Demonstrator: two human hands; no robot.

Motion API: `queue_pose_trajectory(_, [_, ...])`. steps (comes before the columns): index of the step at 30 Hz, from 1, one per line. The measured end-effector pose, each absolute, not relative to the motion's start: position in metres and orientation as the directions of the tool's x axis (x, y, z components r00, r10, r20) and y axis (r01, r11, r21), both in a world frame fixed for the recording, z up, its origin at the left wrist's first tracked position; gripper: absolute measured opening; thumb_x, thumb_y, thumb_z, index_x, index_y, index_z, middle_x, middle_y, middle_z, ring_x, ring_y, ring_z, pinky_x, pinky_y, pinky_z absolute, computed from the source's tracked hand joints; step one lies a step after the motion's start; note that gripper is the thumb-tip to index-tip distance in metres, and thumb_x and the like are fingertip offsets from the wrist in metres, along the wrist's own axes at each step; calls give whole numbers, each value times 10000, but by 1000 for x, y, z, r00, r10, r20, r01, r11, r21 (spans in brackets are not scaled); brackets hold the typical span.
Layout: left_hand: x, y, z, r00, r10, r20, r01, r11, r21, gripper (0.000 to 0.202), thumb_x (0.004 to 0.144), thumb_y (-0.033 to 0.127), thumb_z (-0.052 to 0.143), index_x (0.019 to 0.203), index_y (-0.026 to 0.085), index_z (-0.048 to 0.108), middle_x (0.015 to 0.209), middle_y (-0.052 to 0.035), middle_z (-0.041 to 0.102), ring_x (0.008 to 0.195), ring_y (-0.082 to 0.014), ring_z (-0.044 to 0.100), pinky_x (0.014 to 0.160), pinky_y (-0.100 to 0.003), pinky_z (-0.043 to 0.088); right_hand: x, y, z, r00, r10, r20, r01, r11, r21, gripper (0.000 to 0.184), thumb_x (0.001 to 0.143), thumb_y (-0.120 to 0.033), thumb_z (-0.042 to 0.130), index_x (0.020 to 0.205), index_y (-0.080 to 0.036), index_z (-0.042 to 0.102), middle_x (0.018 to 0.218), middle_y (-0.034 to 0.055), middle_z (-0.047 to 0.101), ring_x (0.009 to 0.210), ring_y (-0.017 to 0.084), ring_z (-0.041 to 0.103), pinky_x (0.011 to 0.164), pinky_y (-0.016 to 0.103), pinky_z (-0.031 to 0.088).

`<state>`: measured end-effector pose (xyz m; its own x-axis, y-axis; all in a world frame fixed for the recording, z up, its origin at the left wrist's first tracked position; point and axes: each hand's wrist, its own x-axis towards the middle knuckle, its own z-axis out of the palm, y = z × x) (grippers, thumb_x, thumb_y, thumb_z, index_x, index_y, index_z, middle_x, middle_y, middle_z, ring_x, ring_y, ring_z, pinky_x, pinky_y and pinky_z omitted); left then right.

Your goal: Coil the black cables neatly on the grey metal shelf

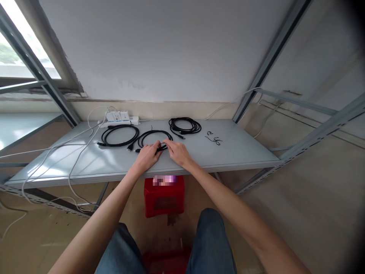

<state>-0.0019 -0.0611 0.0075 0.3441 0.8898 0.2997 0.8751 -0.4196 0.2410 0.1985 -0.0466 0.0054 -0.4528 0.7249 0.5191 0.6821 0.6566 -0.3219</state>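
A coiled black cable [155, 132] lies at the middle of the grey metal shelf [182, 163], one connector sticking out at its left. My left hand [148, 155] is closed on the near side of this coil. Across from it, my right hand [177, 151] pinches the coil's near right part, fingertips close to the left thumb. Whether a thin tie sits between the fingers is hard to make out. Another black cable coil [121, 145] rests to the left, and a third coil [190, 131] lies behind to the right. Several short black ties [215, 140] are scattered farther right.
A white power strip [134, 120] with plugged-in adapters stands at the back left. White cords [75, 167] trail from it over the shelf's front edge. Metal uprights [258, 72] frame both sides. Below the shelf is a red stool [164, 198], beyond my knees.
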Motion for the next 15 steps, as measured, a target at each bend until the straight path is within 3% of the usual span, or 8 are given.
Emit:
queue_pose_trajectory(8, [-2, -61, 9, 366, 889, 276, 894, -418, 159, 318, 997, 216, 488, 1281, 215, 630, 1107, -114, 785, 1038, -309, 733, 920, -383, 495, 198, -47, 7, -485, 736, 471, 692, 653, -307, 318, 1084, -177, 445, 1242, -254, 710, 1080, 50, 795, 931, 204, 720, 774, 275, 450])
queue_pose_trajectory(15, [-2, -63, 11, 381, 879, 285, 871, -445, 209, 423, 1004, 228, 491, 1405, 206, 624, 1188, -121, 786, 1097, -312, 736, 970, -386, 504, 198, -45, 5, -465, 727, 505, 656, 666, -355, 329, 1105, -208, 402, 1318, -237, 651, 1118, 77, 791, 937, 224, 727, 778, 290, 461])
